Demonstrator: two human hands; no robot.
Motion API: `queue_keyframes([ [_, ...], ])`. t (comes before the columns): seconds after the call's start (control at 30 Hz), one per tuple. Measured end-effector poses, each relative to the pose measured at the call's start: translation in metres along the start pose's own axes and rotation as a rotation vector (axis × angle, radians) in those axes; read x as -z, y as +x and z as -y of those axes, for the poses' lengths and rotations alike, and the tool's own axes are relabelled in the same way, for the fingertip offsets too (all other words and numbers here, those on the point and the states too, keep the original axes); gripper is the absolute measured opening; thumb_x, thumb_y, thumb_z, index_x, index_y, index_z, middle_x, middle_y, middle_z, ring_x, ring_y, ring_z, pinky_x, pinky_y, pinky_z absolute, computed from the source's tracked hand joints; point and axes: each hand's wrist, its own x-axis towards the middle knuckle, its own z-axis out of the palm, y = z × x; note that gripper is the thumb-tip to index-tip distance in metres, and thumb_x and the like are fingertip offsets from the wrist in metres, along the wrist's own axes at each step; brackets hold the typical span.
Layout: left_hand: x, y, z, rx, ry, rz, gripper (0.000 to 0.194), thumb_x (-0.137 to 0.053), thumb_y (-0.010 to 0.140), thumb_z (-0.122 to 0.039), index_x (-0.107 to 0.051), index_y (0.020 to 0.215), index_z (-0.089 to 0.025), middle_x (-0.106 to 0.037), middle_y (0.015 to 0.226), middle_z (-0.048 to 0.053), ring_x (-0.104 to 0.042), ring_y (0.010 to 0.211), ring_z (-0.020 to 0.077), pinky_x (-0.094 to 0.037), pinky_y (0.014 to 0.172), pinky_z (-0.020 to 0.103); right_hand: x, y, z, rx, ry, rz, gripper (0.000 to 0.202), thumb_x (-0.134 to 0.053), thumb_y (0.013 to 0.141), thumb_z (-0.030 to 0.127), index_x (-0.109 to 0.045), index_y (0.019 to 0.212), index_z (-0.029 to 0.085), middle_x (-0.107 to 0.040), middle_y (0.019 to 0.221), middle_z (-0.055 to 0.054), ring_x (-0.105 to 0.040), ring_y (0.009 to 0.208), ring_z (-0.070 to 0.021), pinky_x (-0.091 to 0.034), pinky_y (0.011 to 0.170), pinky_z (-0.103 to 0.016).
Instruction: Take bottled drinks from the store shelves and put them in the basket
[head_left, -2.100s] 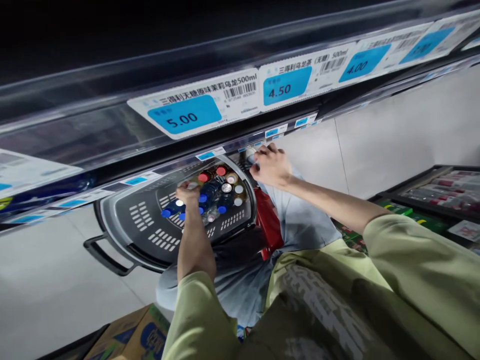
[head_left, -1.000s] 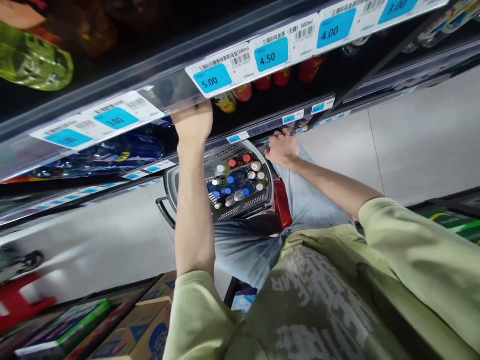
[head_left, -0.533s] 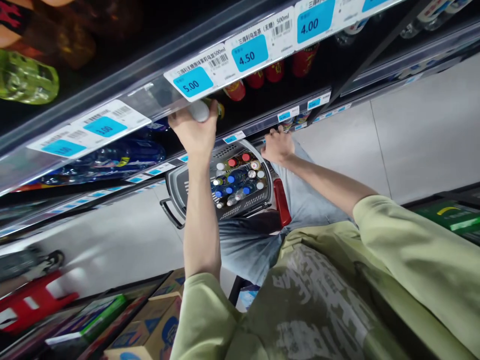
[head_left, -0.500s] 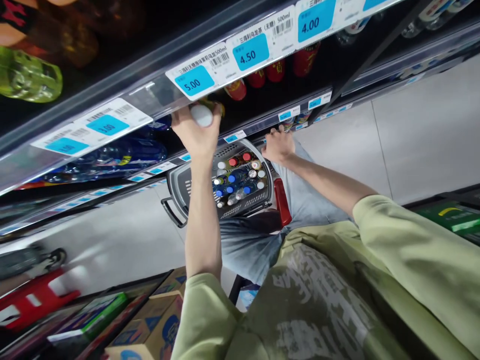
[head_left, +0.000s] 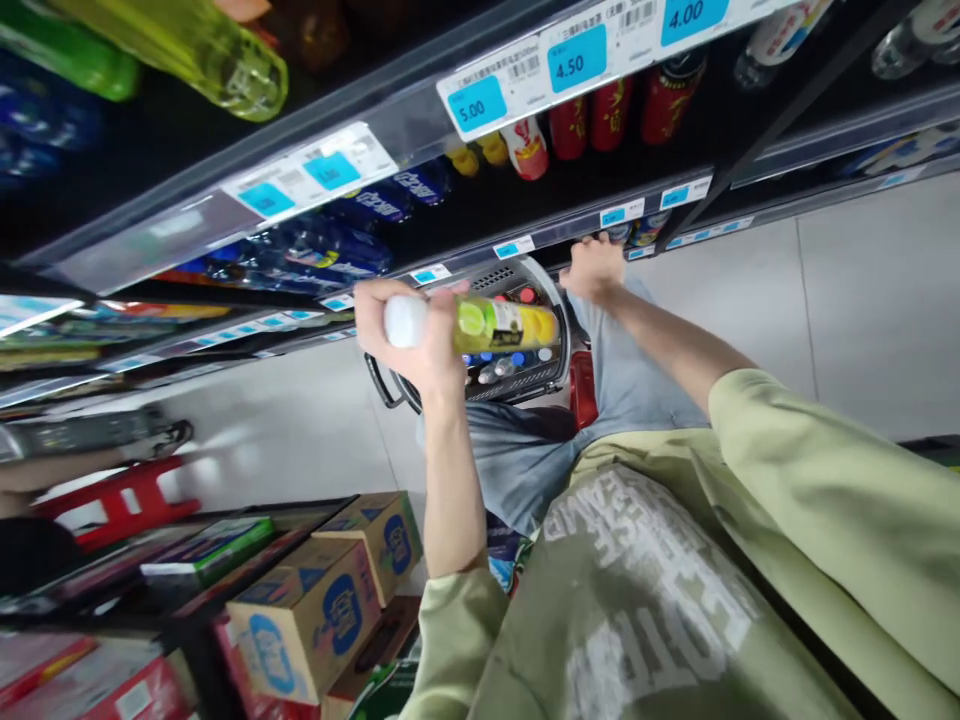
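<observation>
My left hand [head_left: 442, 350] is closed round the capped end of a juice bottle [head_left: 506, 325] with a white cap and a yellow-green fruit label. The bottle lies nearly sideways above a grey shopping basket [head_left: 559, 300], hiding part of it. Bottles with blue, red and white caps [head_left: 517, 359] stand in the basket. Over by my knee, my right hand [head_left: 598, 270] has its fingers curled at the edge of the lower shelf [head_left: 559, 237]; the fingertips are partly hidden.
Above the basket runs a shelf with price tags [head_left: 480, 103], red bottles [head_left: 609, 112] and blue bottles [head_left: 330, 245]. Cardboard boxes [head_left: 307, 615] stand behind me at lower left. Another person's arm [head_left: 60, 475] is near a red basket [head_left: 120, 500] at the left.
My left hand has drawn the juice bottle out from under the upper shelf and down over the basket. My right hand keeps its place at the lower shelf. The view has shifted.
</observation>
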Motion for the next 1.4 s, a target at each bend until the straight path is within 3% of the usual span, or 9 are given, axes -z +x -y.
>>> queue_keyframes([
  [0.1,0.025,-0.044,-0.010,0.168,-0.290,0.133,0.031,-0.074,0.073,-0.040,-0.047,0.079,-0.027,-0.042,0.076,-0.004,-0.049,0.061,0.0143,-0.063,0.076,0.043,-0.003,0.001,-0.005,0.000,-0.004,-0.002,0.051,-0.060,0.100,0.048,-0.073,0.122,0.004,-0.069,0.126,-0.029,-0.052,0.133,-0.0487,-0.047,0.105,-0.067],
  [0.2,0.029,-0.100,-0.014,0.456,-0.478,0.319,0.028,-0.078,0.068,-0.033,-0.051,0.073,-0.025,-0.045,0.070,-0.004,-0.048,0.056,0.0123,-0.062,0.068,0.039,-0.005,0.003,-0.010,0.015,0.005,-0.010,0.056,-0.056,0.102,0.052,-0.071,0.125,0.003,-0.068,0.128,-0.028,-0.051,0.134,-0.0480,-0.047,0.106,-0.068],
  [0.33,0.002,-0.164,-0.017,0.812,-0.637,0.515,0.030,-0.079,0.062,-0.030,-0.050,0.070,-0.024,-0.045,0.064,-0.006,-0.049,0.052,0.0113,-0.061,0.060,0.035,-0.004,0.004,-0.016,0.065,-0.019,-0.025,0.062,-0.052,0.103,0.054,-0.068,0.131,0.001,-0.067,0.129,-0.028,-0.052,0.134,-0.0468,-0.049,0.108,-0.068],
  [0.43,-0.024,-0.185,-0.018,0.959,-0.658,0.576,0.032,-0.080,0.058,-0.031,-0.051,0.070,-0.024,-0.046,0.058,-0.008,-0.051,0.047,0.0112,-0.060,0.056,0.035,0.001,0.001,-0.021,0.097,-0.085,-0.007,0.059,-0.050,0.103,0.053,-0.068,0.134,0.005,-0.068,0.129,-0.027,-0.054,0.132,-0.0457,-0.051,0.106,-0.067],
  [0.57,-0.040,-0.184,-0.020,0.989,-0.646,0.544,0.028,-0.080,0.058,-0.025,-0.055,0.071,-0.023,-0.051,0.057,-0.008,-0.054,0.049,0.0114,-0.058,0.057,0.031,0.009,-0.001,-0.027,0.125,-0.168,0.010,0.054,-0.049,0.104,0.051,-0.068,0.135,0.011,-0.068,0.131,-0.024,-0.056,0.130,-0.0442,-0.053,0.104,-0.066],
  [1.03,-0.039,-0.178,-0.014,0.920,-0.498,0.620,0.032,-0.087,0.064,-0.030,-0.058,0.076,-0.022,-0.054,0.065,-0.007,-0.055,0.056,0.0104,-0.053,0.060,0.025,0.000,0.002,-0.028,0.124,-0.057,0.002,0.054,-0.043,0.107,0.046,-0.067,0.136,0.007,-0.065,0.133,-0.024,-0.054,0.134,-0.0449,-0.051,0.107,-0.069],
  [1.4,-0.038,-0.169,-0.013,0.819,-0.363,0.610,0.044,-0.100,0.055,-0.040,-0.079,0.088,-0.019,-0.067,0.071,-0.002,-0.060,0.063,0.0129,-0.048,0.059,0.025,-0.009,0.010,-0.034,0.159,-0.023,-0.012,0.061,-0.047,0.106,0.056,-0.065,0.139,0.008,-0.065,0.132,-0.024,-0.053,0.134,-0.0473,-0.050,0.106,-0.073],
])
